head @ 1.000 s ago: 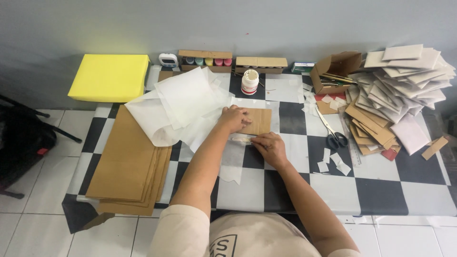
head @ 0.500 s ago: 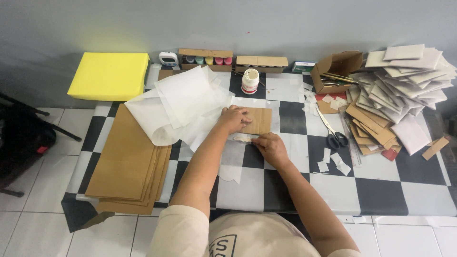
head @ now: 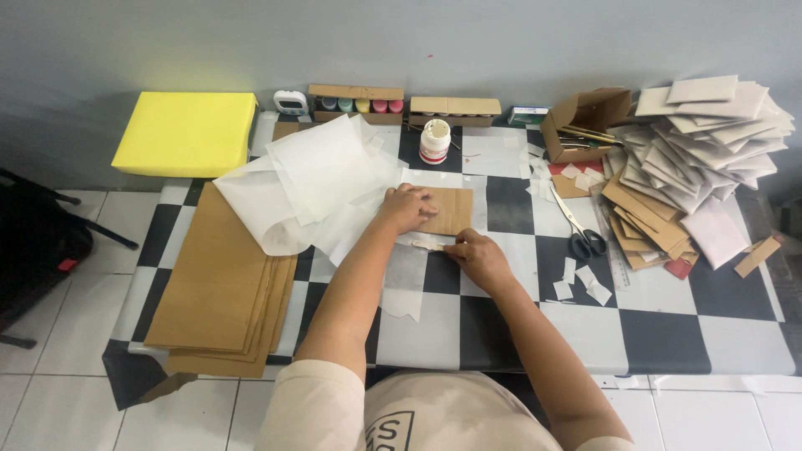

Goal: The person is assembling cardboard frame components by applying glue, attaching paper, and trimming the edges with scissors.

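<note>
1. Left hand (head: 407, 207) lies flat, fingers spread, pressing down the brown envelope (head: 447, 210) at table centre.
2. Right hand (head: 476, 255), at the envelope's 6 o'clock, pinches a small white strip (head: 428, 244).
3. Scissors (head: 581, 230) lie at 3 o'clock.

Beige short-sleeved shirt, bare forearms

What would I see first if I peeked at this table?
Probably the bright yellow rectangular block at the far left corner. Next, the big messy heap of brown and white paper envelopes on the right. In the middle, the left hand presses a small brown cardboard piece on the black-and-white checkered tabletop.
</note>
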